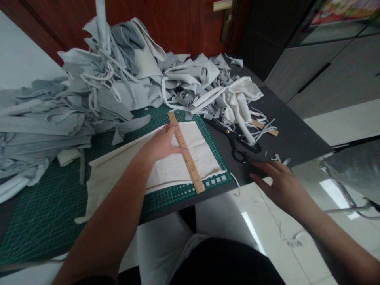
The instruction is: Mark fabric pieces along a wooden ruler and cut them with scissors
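Observation:
My left hand [163, 144] lies flat with fingers spread on a cream cloth piece [175, 164] and presses against a wooden ruler [186, 152] that runs diagonally across the cloth. Both rest on a green cutting mat [44, 213]. My right hand [279, 182] hovers open, fingers stretched out, at the table's near right edge, a short way from black scissors [237, 142] lying on the dark tabletop. It holds nothing.
A large heap of grey and white fabric scraps and strips [118, 79] fills the back and left of the table. A second wooden stick [264, 127] lies under strips near the scissors. A wooden door [178, 23] stands behind. Glossy floor lies to the right.

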